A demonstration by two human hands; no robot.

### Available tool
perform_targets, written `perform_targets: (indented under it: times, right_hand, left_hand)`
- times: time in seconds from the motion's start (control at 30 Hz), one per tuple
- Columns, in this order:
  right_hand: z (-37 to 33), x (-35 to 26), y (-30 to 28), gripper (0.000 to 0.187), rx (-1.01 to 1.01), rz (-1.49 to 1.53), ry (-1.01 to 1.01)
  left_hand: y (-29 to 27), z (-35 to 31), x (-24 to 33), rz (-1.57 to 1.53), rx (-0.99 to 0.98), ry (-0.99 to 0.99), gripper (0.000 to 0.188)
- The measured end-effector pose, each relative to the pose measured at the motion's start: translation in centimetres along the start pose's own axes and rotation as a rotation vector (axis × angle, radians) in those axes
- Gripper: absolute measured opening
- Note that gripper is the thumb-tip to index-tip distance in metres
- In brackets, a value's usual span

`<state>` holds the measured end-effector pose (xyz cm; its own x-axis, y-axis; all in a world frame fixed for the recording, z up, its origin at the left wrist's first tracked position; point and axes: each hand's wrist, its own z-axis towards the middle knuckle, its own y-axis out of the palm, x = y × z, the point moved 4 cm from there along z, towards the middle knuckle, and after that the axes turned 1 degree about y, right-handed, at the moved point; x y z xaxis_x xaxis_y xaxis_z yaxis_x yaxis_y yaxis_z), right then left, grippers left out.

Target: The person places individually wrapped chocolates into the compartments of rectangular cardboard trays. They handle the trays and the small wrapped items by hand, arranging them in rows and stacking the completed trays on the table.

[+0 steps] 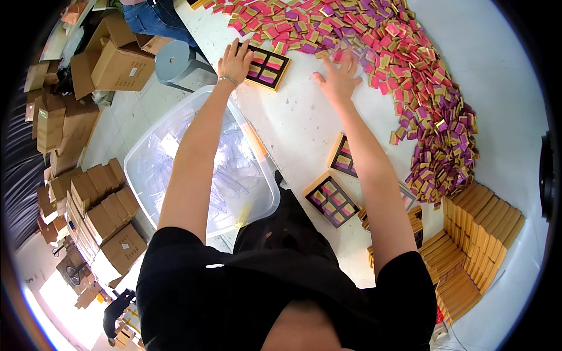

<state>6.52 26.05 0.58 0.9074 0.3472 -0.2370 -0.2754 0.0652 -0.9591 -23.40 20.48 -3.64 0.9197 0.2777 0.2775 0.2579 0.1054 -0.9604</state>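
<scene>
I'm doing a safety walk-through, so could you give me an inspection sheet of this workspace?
Surface: white table, with dark specks.
Things at hand: partitioned black-and-gold box holding pink, purple and gold pieces; heap of small packets in the same colours.
Clutter: another partitioned box near the right forearm; stacked brown-gold boxes at right; clear plastic bin of transparent packaging beside the table.
Hands: left hand open at the box's left end; right hand open, fingers spread, by the heap.
Cables: thin cord-like line at lower right; too small to be sure.
Surroundings: cardboard cartons, grey stool, person in jeans.
</scene>
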Motion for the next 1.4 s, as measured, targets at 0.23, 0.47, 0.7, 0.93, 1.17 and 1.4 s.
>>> perform_targets:
  times: [0.23, 0.47, 0.7, 0.93, 1.17, 1.4]
  right_hand:
    - [-6.6, 0.7, -10.9, 0.062, 0.001, 1.703, 0.184]
    - [-10.1, -0.1, -11.1, 0.083, -0.369, 1.754, 0.421]
    - [-12.7, -5.4, -10.9, 0.112, -0.26, -0.001, -0.299]
    - [-14.0, -3.1, -4.1, 0.117, -0.308, 0.116, -0.32]
    - [-13.5, -2.9, -2.1, 0.115, -0.301, 0.089, -0.387]
    - [-13.4, -4.0, -1.6, 0.105, -0.356, -0.074, -0.38]
  left_hand:
    - [0.2, -10.0, 8.6, -0.043, -0.064, -0.123, 0.065]
    - [-7.1, -11.0, 14.2, -1.267, -0.343, -0.143, 0.07]
    - [-6.5, -15.5, 13.2, -1.474, -0.232, -0.287, 0.063]
    - [-0.6, -16.2, 8.9, -0.776, 0.095, -0.146, 0.055]
    - [1.9, -16.2, 8.6, -0.818, -0.057, -0.402, 0.047]
    - [1.2, -16.2, 8.8, -0.759, -0.005, -0.509, 0.047]
